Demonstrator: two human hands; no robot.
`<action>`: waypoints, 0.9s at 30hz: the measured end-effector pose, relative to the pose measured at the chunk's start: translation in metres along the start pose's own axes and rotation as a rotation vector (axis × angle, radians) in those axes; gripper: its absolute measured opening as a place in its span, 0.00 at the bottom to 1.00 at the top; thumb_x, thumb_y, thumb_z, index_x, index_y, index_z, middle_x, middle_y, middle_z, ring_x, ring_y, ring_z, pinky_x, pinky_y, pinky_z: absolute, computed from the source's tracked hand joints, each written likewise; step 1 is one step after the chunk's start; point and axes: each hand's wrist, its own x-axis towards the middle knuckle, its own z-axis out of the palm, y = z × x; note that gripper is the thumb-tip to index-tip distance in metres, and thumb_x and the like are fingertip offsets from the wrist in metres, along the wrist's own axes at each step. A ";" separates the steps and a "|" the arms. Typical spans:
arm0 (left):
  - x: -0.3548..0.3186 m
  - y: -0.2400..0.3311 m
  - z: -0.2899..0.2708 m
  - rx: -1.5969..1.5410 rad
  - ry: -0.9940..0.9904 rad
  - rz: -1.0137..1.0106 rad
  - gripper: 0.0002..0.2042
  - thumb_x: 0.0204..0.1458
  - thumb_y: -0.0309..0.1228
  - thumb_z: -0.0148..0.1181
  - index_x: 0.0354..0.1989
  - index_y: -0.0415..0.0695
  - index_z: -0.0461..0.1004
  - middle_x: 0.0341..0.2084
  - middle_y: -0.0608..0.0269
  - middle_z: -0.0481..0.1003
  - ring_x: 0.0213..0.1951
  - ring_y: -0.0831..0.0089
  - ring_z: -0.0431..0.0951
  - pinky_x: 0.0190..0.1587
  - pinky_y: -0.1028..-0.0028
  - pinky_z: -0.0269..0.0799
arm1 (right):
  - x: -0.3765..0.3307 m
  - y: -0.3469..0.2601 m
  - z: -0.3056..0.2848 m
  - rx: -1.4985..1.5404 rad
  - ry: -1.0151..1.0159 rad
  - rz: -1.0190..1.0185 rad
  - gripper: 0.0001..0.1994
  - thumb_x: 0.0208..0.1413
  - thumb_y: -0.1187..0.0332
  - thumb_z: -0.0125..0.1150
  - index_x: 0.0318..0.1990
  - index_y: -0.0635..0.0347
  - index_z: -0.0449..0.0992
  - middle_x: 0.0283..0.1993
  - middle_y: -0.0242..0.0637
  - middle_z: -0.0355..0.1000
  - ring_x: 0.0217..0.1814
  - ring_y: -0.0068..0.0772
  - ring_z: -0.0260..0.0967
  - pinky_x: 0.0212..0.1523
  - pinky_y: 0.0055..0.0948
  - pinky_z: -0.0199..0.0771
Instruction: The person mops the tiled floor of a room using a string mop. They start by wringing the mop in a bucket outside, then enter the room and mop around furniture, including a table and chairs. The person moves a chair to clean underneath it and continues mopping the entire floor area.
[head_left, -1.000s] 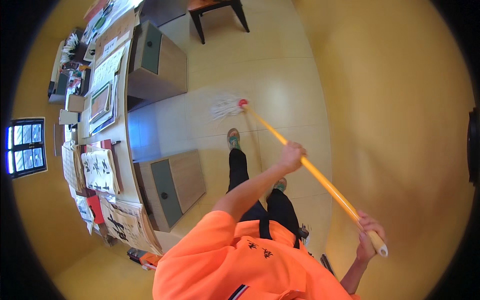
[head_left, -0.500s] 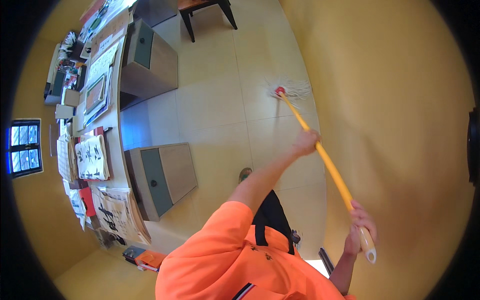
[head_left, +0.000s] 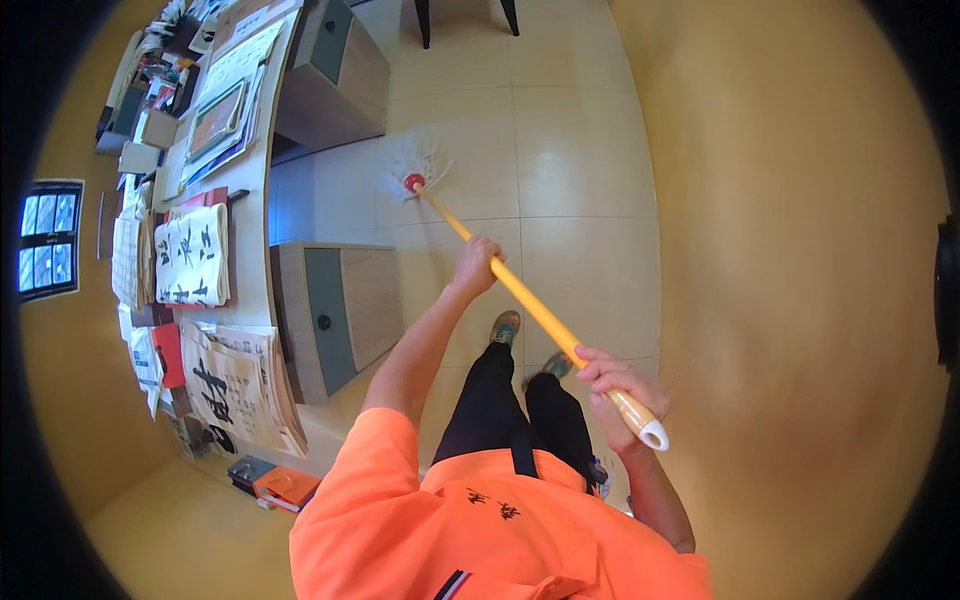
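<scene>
A mop (head_left: 540, 315) with a yellow pole runs slantwise from the near right to the far left. Its red socket and white string head (head_left: 412, 165) rest on the tiled floor, the strings blurred and spread out. My left hand (head_left: 478, 265) is wrapped round the pole partway down. Near the white-capped top end, my right hand (head_left: 620, 390) grips the pole from the side, fingers curled over it.
On the left stands a long desk (head_left: 262, 230) covered with papers and brush-written sheets. Drawer cabinets (head_left: 365, 310) stand under it. A yellow wall (head_left: 780, 250) rises on the right. Dark stool legs (head_left: 422, 22) show at the far end. My shoes (head_left: 505, 328) are on the floor tiles.
The mop head has swept left across the floor, from beside the right wall toward the desk. Both hands have moved left with the pole, still gripping it. The view has shifted too.
</scene>
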 end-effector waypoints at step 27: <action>-0.183 0.399 0.242 -0.244 -0.456 0.328 0.06 0.39 0.28 0.58 0.28 0.49 0.72 0.34 0.64 0.72 0.43 0.61 0.71 0.40 0.57 0.64 | -0.367 -0.130 -0.211 -0.389 0.558 -0.118 0.09 0.43 0.71 0.58 0.26 0.68 0.65 0.27 0.54 0.70 0.36 0.56 0.72 0.40 0.49 0.72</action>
